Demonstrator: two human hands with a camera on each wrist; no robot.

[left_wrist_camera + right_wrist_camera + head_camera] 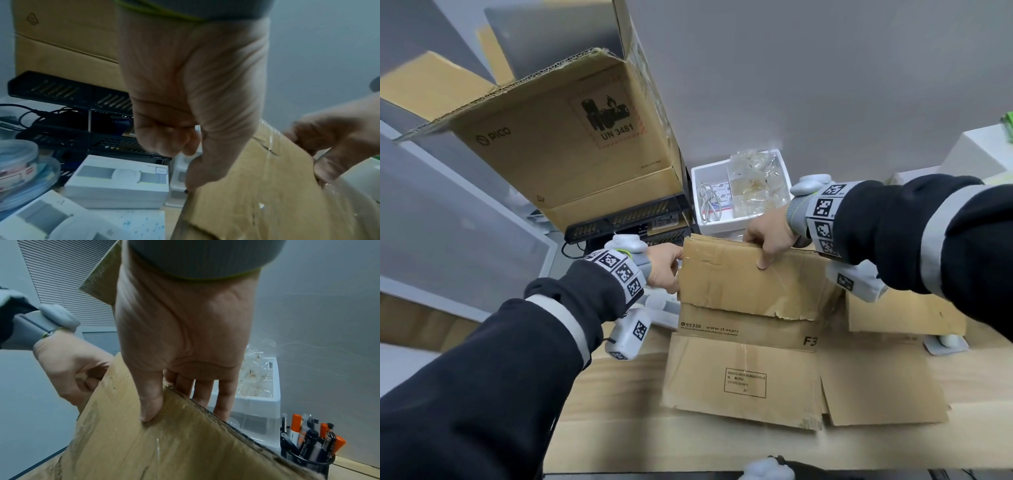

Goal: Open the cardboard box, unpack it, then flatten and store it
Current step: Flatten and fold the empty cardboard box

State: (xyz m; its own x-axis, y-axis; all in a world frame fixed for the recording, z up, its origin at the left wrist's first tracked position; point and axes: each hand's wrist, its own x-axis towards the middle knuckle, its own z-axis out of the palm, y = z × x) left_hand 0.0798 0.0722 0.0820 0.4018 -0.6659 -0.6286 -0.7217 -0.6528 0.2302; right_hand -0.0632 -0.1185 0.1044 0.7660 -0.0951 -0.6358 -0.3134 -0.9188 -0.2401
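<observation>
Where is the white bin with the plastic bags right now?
In the head view the white bin sits against the wall, just behind the flattened cardboard box, right of the black tray stack.

Brown flattened box (753,329) with black print, dark sleeves (500,370) with grey bands, orange-capped markers (296,426)
</observation>
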